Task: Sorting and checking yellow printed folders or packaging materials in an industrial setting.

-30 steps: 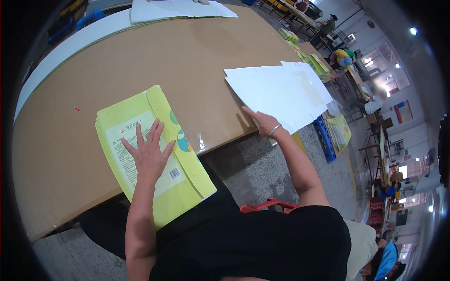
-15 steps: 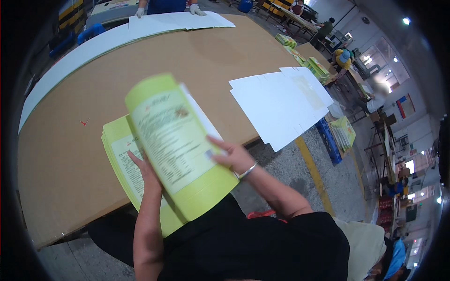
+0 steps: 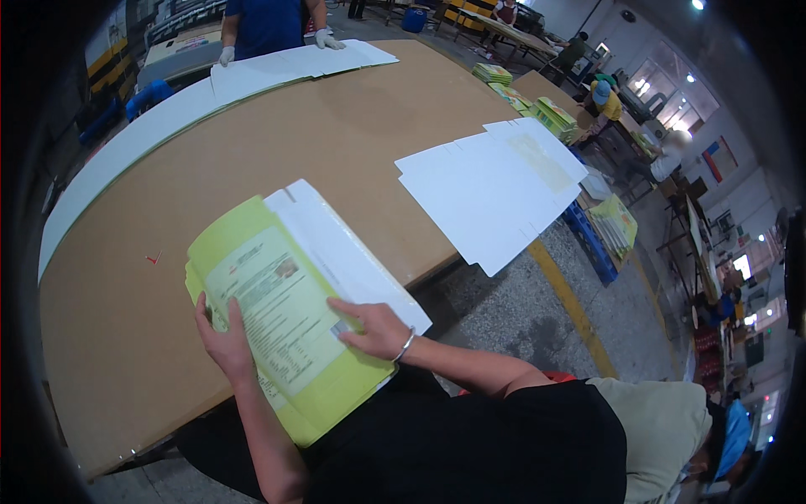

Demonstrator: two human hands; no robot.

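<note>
A flat, folded yellow-green cardboard carton (image 3: pixel 323 290) with a pale printed panel lies over similar pieces at the table's near edge, above my lap. My left hand (image 3: pixel 225 343) rests along its left edge, thumb and forefinger spread apart. On the right, my right hand (image 3: pixel 376 329) grips the carton, with finger and thumb on its printed face and the other fingers partly hidden. A white flap or sheet (image 3: pixel 327 227) shows along the carton's right side, reaching under my right hand. A bracelet circles my right wrist.
The large brown table (image 3: pixel 336 134) carries white cardboard blanks (image 3: pixel 495 189) at right and a long white row (image 3: pixel 126 155) along its far left edge. Across stands a gloved co-worker (image 3: pixel 269 29). Green stacks (image 3: pixel 554 118) and a blue pallet (image 3: pixel 590 239) are to the right.
The curled green carton has come down and lies flatter over the pieces beneath, baring more of the white part at right. My left hand has shifted left to the edge; my right hand moved down-left.
</note>
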